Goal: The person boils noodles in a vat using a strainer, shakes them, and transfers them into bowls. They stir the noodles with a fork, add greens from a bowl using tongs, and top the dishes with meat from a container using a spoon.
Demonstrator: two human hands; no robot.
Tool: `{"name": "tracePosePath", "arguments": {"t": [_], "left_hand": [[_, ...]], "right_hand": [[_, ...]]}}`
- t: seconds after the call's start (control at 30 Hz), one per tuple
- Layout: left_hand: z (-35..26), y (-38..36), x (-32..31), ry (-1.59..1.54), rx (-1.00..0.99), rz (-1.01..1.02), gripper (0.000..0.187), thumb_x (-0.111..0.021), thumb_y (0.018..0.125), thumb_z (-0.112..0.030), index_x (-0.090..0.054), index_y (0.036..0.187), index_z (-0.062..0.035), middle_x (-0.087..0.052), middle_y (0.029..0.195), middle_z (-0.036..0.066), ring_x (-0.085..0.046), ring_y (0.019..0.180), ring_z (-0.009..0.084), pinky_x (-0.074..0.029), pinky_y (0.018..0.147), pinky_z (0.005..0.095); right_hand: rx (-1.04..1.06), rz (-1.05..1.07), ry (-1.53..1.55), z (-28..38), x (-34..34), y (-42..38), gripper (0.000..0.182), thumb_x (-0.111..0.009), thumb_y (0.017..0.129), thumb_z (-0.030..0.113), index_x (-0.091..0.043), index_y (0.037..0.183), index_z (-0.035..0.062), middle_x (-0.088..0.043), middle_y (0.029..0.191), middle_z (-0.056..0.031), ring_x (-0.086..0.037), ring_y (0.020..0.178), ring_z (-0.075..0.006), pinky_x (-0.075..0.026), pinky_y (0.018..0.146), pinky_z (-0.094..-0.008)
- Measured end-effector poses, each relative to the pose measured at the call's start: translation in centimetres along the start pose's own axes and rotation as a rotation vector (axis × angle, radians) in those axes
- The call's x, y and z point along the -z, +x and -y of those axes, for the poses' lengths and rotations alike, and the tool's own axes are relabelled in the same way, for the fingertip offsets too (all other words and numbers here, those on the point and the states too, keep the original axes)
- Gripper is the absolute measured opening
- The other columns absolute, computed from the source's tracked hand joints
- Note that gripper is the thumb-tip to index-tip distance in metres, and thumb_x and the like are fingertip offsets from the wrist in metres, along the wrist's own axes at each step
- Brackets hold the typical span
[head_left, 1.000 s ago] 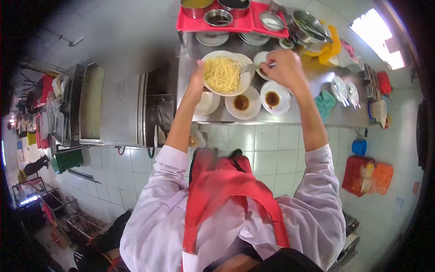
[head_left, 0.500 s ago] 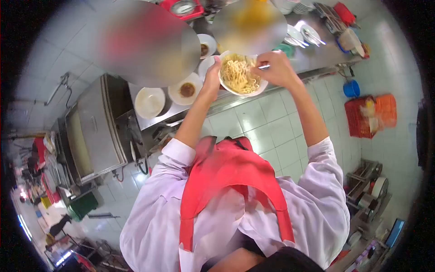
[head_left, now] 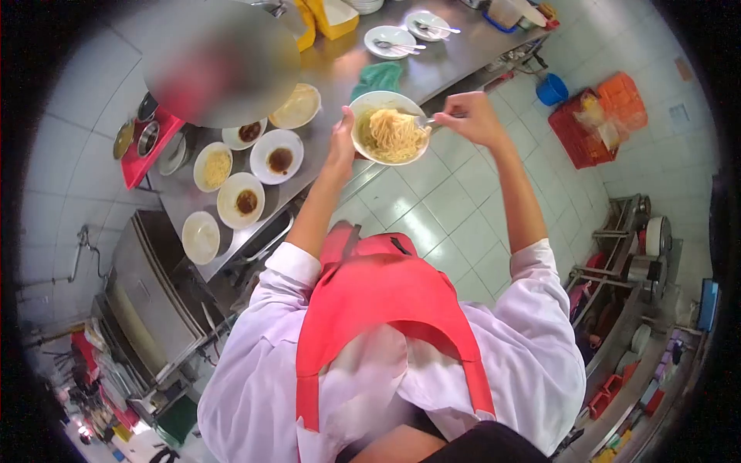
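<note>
My left hand (head_left: pixel 341 144) grips the left rim of a white bowl (head_left: pixel 358 137), holding it up just off the front edge of the steel counter. Pale yellow noodles (head_left: pixel 395 135) are bunched in a mound toward the bowl's right side. Closed around the handle of a metal utensil (head_left: pixel 429 120), my right hand (head_left: pixel 472 119) is just beyond the bowl's right rim. The utensil's head goes into the noodles and is partly hidden by them.
On the steel counter (head_left: pixel 328 77), bowls with dark sauce (head_left: pixel 279 160) stand left, beside a bowl of yellow bits (head_left: pixel 214 169). A green cloth (head_left: pixel 378 79) and plates with spoons (head_left: pixel 391 42) lie ahead. Red crates (head_left: pixel 583 127) and a blue bucket (head_left: pixel 551 90) are right.
The view has swung, with the counter shifting left and showing more bowls. My hands hold the bowl past the counter's edge, and the noodles are gathered into a higher mound around the utensil.
</note>
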State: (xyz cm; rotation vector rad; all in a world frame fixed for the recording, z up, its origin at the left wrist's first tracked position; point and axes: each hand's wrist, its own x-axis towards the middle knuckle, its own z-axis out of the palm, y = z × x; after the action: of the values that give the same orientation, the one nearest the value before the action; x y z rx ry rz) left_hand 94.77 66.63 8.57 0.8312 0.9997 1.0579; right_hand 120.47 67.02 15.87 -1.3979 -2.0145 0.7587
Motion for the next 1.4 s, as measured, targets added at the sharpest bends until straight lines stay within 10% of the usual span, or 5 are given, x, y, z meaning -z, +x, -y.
{"name": "tracePosePath", "arguments": {"t": [0.2,0.33,0.47,1.0,1.4], "left_hand": [[2.3,5.1,-4.0,0.001,-0.005,0.082,0.072,-0.034,0.094,-0.061,-0.051,0.124,0.0015,-0.06,0.115,0.013,-0.063,0.1,0.0207,-0.057,0.073,0.0335],[3.9,9.8,-7.8,0.026,-0.05,0.168,0.07,-0.034,0.094,-0.06,-0.052,0.124,0.0009,-0.061,0.114,0.012,-0.064,0.098,0.0205,-0.057,0.072,0.0331],[2.9,14.0,-9.6,0.065,-0.063,0.125,0.071,-0.035,0.095,-0.059,-0.051,0.124,0.0034,-0.06,0.113,0.012,-0.063,0.096,0.0202,-0.053,0.076,0.0313],[3.2,32.1,-26.0,0.006,-0.135,0.287,0.075,-0.035,0.093,-0.062,-0.052,0.122,0.0053,-0.059,0.114,0.014,-0.057,0.102,0.0196,-0.047,0.085,0.0322],[4.9,41.1,-32.8,0.079,-0.101,0.147,0.075,-0.033,0.091,-0.066,-0.05,0.124,-0.0008,-0.061,0.103,0.009,-0.063,0.084,0.0139,-0.055,0.056,0.0269]], "right_hand": [[0.076,-0.152,-0.644,-1.2,3.8,-1.1,0.023,-0.074,0.069,0.022,-0.06,0.065,0.0039,-0.062,0.062,-0.0103,-0.061,0.056,-0.0244,-0.045,0.052,-0.0335],[-0.079,-0.118,-0.01,-8.8,3.2,0.7,0.023,-0.074,0.068,0.019,-0.058,0.063,0.0037,-0.062,0.063,-0.0093,-0.06,0.056,-0.024,-0.044,0.052,-0.0334],[-0.152,-0.232,-0.62,-8.0,11.3,0.8,0.023,-0.073,0.069,0.017,-0.056,0.062,0.0024,-0.06,0.061,-0.0089,-0.058,0.055,-0.0233,-0.043,0.051,-0.0317],[-0.045,-0.209,-0.613,-20.9,21.7,11.6,0.022,-0.073,0.067,0.027,-0.064,0.066,0.0063,-0.061,0.062,-0.0119,-0.06,0.055,-0.025,-0.045,0.052,-0.0342],[0.151,-0.117,-0.451,-30.5,29.3,19.4,0.026,-0.07,0.072,0.024,-0.057,0.062,0.0037,-0.056,0.06,-0.0105,-0.058,0.056,-0.0263,-0.044,0.052,-0.0369]]}}
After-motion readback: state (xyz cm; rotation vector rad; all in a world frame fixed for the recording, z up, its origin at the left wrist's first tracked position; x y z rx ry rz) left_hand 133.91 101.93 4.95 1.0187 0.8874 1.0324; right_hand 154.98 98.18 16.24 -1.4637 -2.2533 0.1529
